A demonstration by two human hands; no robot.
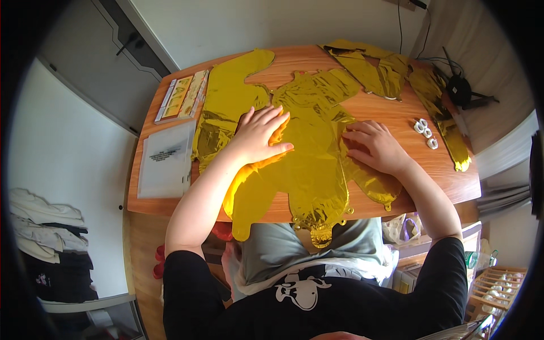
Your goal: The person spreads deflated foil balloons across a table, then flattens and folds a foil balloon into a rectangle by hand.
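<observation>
Flat gold foil piece (309, 144): lay at the middle of the tabletop (391, 118), in front of the person, its lower lobes hanging past the near edge over the lap. I judged it a thin, uninflated balloon skin: very light, limp, slick on the wood, apt to crease and likely to tear if pulled from one point. Small round tabs showed along the lower rim. I would have taken hold at the seamed border, pinching softly, with a flat palm elsewhere to stop it sliding.

Left hand (258, 136): grip spread wide, palm down, pressed on the foil's left part; I saw nothing pinched. Right hand (374, 148): grip loosely curved over the right lobe, thumb apart from the fingers; I could not tell whether any film was caught beneath.

Outward: I noted a second foil piece (226, 85) just left, partly wrinkled, and a third foil piece (377, 68) toward the far right edge. White rolls (422, 127) sat in a small cluster to the right. Left side: a translucent pouch (164, 167), with a flat printed pack (182, 96) beyond it. A black router (460, 89) stood at far right.
</observation>
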